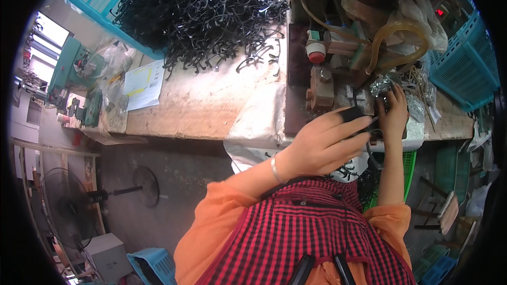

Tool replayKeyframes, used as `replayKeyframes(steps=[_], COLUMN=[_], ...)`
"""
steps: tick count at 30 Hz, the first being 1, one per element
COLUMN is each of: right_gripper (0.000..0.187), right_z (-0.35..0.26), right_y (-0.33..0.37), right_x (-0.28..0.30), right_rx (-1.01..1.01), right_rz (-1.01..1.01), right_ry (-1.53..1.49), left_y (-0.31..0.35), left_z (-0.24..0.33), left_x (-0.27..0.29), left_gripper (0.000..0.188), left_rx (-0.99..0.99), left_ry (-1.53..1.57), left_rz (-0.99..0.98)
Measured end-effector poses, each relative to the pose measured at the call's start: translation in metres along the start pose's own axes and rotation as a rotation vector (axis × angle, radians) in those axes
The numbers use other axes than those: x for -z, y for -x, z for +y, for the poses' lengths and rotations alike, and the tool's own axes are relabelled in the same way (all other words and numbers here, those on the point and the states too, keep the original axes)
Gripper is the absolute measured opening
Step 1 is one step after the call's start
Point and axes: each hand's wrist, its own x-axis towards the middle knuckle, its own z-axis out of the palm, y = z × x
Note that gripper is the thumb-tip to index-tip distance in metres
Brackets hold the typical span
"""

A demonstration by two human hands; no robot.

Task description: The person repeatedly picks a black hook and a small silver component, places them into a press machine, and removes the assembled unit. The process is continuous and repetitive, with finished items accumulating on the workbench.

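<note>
My left hand is closed in front of the machine, its fingers bent round thin black strips. One black curved strip, shaped like an eyeglass temple, hangs below its fingertips. Close by on the right, my right hand reaches up to a foil-wrapped part of the machine. Its fingers curl round something dark, too hidden to name. A big heap of similar black temples lies on the bench at the far left.
A blue basket tips beside the heap, and another blue basket stands right of the machine. A paper sheet lies on the wooden bench. The machine carries a red button and a looped hose. A fan stands lower left.
</note>
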Motion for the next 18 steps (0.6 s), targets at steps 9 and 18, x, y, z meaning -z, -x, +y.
replayKeyframes(steps=[9, 18], right_gripper=[0.011, 0.017], right_z=[-0.004, -0.003], right_y=[0.002, 0.014], right_x=[0.003, 0.021], right_rx=[-0.199, -0.504], right_rz=[0.127, 0.115], right_ry=[-0.13, -0.555], left_y=[-0.008, 0.102], left_z=[-0.13, -0.262], left_x=[0.114, 0.057], left_gripper=[0.01, 0.019], left_rx=[0.291, 0.65], left_ry=[-0.828, -1.165], left_rz=[0.289, -0.276])
